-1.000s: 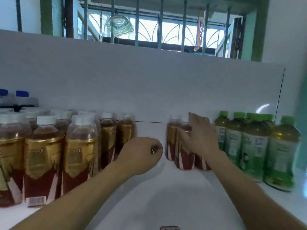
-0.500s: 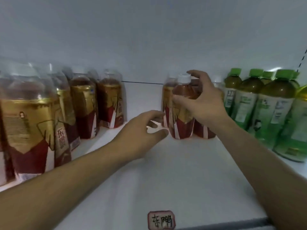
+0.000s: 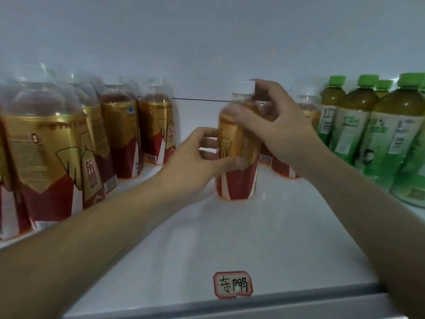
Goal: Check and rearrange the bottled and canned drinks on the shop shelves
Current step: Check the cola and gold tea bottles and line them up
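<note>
One amber-filled bottle [image 3: 236, 180], gripped by left hand [image 3: 195, 164] and right hand [image 3: 280, 134].

2 hands [image 3: 195, 164] [image 3: 282, 134], 1 label [image 3: 233, 284], 5+ green bottles [image 3: 350, 125]

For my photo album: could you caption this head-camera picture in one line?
Left hand and right hand grip a white-capped, gold-and-red-labelled plastic bottle on the white shelf near green-capped bottles.
</note>
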Demonstrator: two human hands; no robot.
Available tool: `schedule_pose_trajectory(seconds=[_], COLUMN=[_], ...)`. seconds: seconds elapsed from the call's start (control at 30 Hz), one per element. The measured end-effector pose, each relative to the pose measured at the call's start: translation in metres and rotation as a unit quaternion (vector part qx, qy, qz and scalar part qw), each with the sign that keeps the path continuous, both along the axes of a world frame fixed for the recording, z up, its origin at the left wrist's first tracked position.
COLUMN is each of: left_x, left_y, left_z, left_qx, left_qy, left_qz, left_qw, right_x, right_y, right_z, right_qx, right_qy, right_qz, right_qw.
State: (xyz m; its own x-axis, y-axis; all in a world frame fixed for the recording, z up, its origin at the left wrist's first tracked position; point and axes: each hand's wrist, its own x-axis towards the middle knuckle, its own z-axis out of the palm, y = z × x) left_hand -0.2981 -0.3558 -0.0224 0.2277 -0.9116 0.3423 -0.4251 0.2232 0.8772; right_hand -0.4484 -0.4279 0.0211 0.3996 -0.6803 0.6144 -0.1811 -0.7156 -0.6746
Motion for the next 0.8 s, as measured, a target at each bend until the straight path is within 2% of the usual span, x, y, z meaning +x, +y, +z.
schedule_pose_trajectory(seconds=[0.17,0.27,0.43,0.6,0.7,0.8], left_x=[0.018,0.019,-0.006,0.005,0.018,0.018], left_y=[-0.002,0.004,0.004,-0.003,-0.001,0.003], left_z=[0.005,0.004,-0.004,0.002,0.006,0.003], left_qx=[0.032,0.045,0.022,0.013,0.038,0.043], left_qy=[-0.021,0.002,0.012,0.071,0.055,0.010], left_qz=[-0.046,-0.088,-0.053,-0.060,-0.100,-0.092], left_qw=[0.998,0.995,0.998,0.996,0.993,0.995], right_x=[-0.005,-0.005,0.000,-0.007,-0.008,-0.005], right_y=[-0.005,-0.007,0.000,0.001,-0.003,-0.005], right_z=[0.003,0.000,-0.003,0.001,0.001,0.000], right_qx=[0.118,0.090,0.023,0.076,0.071,0.028], right_qy=[0.016,0.025,0.021,0.045,0.028,0.036], right_qz=[0.085,0.082,0.030,0.135,0.138,0.068], right_qw=[0.989,0.992,0.999,0.987,0.987,0.997])
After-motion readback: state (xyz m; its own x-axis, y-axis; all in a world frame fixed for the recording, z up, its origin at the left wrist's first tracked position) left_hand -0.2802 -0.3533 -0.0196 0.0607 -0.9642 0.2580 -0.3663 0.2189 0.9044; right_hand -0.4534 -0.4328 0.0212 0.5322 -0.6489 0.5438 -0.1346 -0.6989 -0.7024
